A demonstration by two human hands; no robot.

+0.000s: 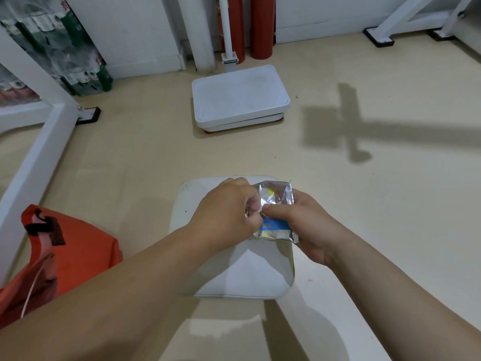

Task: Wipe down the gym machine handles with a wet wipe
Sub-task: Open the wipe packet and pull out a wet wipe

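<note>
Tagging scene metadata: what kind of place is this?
Probably a small gym: white machine frames with black feet, a white padded seat close in front, and a platform scale by the wall.

Wet wipe packet: left edge hidden under left hand, right edge behind right hand; print on blue label too small to read. Fingertips of both hands hidden where they pinch packet; torn open or sealed, cannot tell. White seat pad: middle covered by hands and forearms. Orange fabric, lower left, cut off by frame edge. Red cylinders and white post, top centre, cut off by top edge. Bottles, upper left, blurred.
</note>
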